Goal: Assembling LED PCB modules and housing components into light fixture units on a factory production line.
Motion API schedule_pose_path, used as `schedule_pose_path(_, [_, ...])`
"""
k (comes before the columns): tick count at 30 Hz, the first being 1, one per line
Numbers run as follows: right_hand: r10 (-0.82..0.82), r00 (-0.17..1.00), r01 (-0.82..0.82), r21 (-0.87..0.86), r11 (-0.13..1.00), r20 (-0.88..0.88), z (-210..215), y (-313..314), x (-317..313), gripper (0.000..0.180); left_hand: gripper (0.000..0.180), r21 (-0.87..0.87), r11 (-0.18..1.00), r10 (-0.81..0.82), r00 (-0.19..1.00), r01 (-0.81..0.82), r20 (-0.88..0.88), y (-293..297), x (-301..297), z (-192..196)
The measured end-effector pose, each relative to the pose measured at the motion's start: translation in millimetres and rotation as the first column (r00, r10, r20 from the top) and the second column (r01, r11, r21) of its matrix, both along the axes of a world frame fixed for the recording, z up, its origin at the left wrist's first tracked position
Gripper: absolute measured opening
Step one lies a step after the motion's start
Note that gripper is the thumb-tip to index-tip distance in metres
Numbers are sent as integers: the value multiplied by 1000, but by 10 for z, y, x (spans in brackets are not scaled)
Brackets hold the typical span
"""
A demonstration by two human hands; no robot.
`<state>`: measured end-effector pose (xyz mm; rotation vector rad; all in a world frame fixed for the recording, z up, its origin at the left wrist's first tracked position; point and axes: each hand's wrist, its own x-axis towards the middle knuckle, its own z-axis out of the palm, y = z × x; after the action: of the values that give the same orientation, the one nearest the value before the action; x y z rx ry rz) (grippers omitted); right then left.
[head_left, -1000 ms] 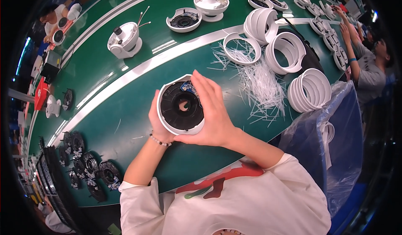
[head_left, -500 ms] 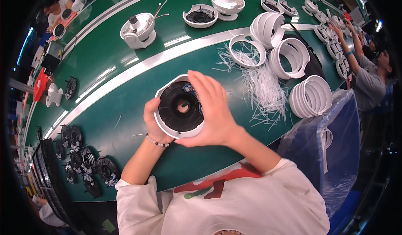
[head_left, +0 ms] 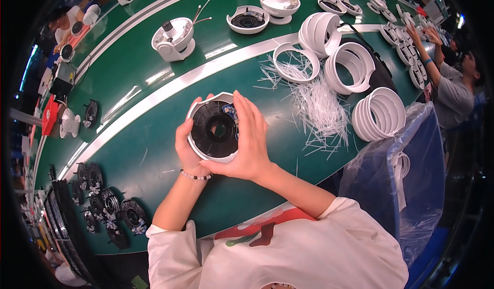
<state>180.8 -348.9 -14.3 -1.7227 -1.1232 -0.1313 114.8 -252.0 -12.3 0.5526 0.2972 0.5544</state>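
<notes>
In the head view, the left hand [head_left: 187, 147] and right hand [head_left: 249, 144] grip a white ring [head_left: 224, 159] around a black disc [head_left: 205, 134] between their fingers; the left is partly hidden behind, the right fingers partly cover a blue circuit board [head_left: 228, 111].

left grip [head_left: 187, 152] and right grip [head_left: 249, 146] curl toward each other, forearms [head_left: 174, 201] slanted inward.

Housing [head_left: 201, 134] between disc cluster [head_left: 110, 202] on the left and strip pile [head_left: 320, 111], ring stacks [head_left: 366, 118] on the right
</notes>
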Motion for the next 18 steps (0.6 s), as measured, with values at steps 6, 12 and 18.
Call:
schedule_pose_path(6, [257,919,-283,47,958,299,28,-110,165,44,43,-232,941,-255,967,247,-5,258,-13,36])
schedule_pose_path(12, [301,906,-333,65,941,297,153,-119,247,30,47,-150,939,-335,924,310,-185,316,-56,153])
schedule_pose_path(18, [339,899,-348,-16,937,276,242,-194,399,40,50,6,808,-534,737,589,-414,552,-166,29])
